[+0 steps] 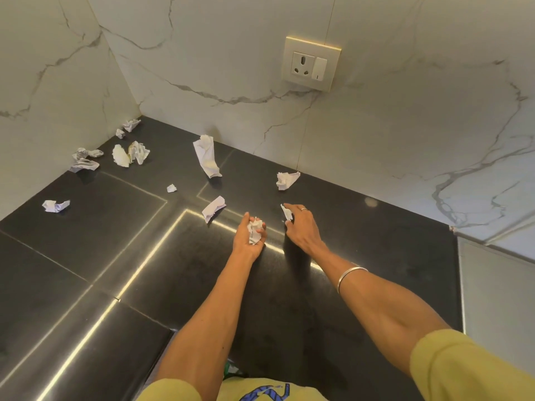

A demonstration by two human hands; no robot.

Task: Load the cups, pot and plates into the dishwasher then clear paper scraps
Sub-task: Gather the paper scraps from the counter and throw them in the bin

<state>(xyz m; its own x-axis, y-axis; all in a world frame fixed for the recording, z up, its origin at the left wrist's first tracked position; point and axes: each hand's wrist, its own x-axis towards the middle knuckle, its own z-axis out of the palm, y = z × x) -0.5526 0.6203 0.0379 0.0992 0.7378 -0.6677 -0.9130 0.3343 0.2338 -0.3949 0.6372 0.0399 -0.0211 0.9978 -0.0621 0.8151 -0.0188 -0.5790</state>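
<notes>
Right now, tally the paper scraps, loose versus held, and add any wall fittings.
Loose scraps on the countertop: 10 (far-left clump counted as one)
Held scraps: 2, a crumpled scrap in the left hand and a small scrap pinched by the right hand
Wall socket: 1
Total: 13
</notes>
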